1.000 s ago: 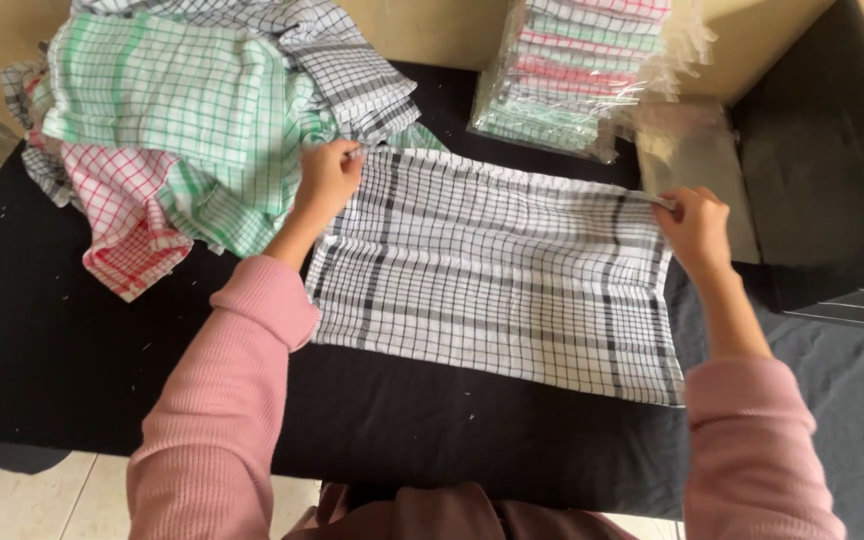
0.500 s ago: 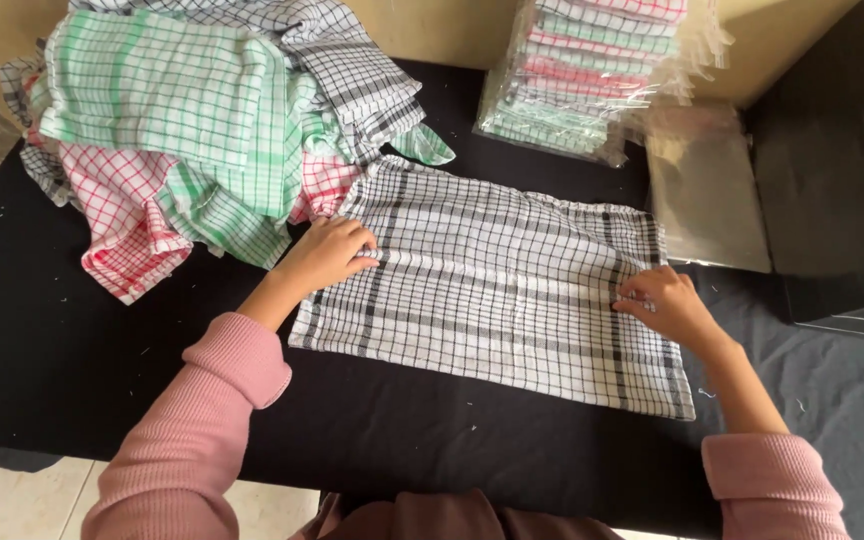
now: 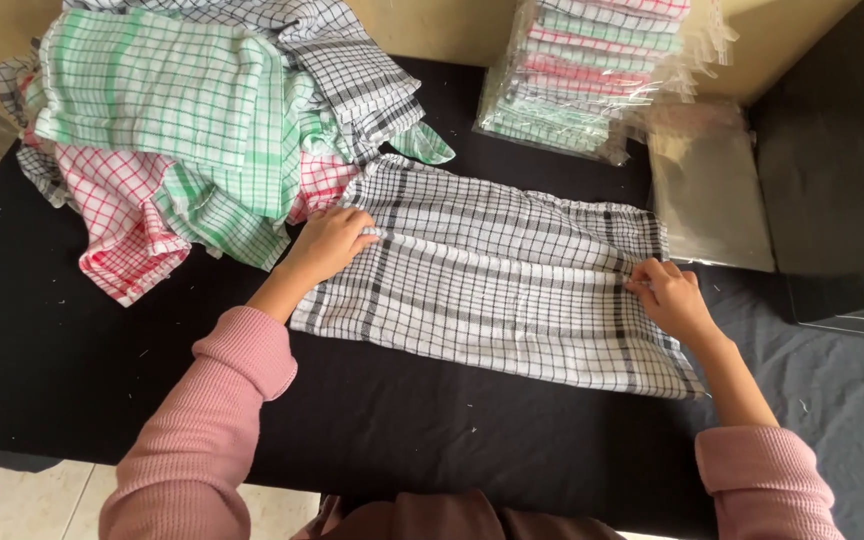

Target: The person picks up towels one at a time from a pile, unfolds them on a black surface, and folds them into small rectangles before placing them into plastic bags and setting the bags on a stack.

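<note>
A white cloth with a black check (image 3: 492,280) lies spread across the black table (image 3: 42,350). My left hand (image 3: 330,243) pinches its left edge about halfway down, fingers closed on the fabric. At the right edge my right hand (image 3: 674,296) grips the cloth the same way. A raised fold runs through the cloth between the two hands. Both sleeves are pink.
A heap of loose checked cloths (image 3: 182,130) in green, red and black sits at the back left, touching the spread cloth. Bagged folded cloths (image 3: 592,70) are stacked at the back right, with flat clear bags (image 3: 707,190) beside them. A dark box (image 3: 842,170) stands at the far right.
Both hands have come down from the far edge of the cloth to its middle, and the cloth now shows a gathered fold between them.
</note>
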